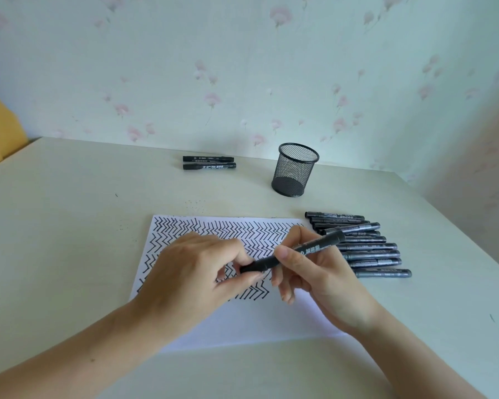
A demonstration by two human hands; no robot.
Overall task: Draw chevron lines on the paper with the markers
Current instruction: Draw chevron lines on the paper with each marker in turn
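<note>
We held one black marker (293,250) above the chevron-covered paper (251,318): our right hand (326,277) gripped its barrel, our left hand (190,272) pinched its cap end. More markers (369,249) lay in a row just right of the paper, near a mesh pen cup (296,169).

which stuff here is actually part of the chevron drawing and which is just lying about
In the job:
- paper, part covered in chevron lines
- marker, held by the right hand, its cap end pinched by the left hand
- row of markers beside the paper

Lying about:
- mesh pen cup, standing upright
- two markers near the wall
</note>
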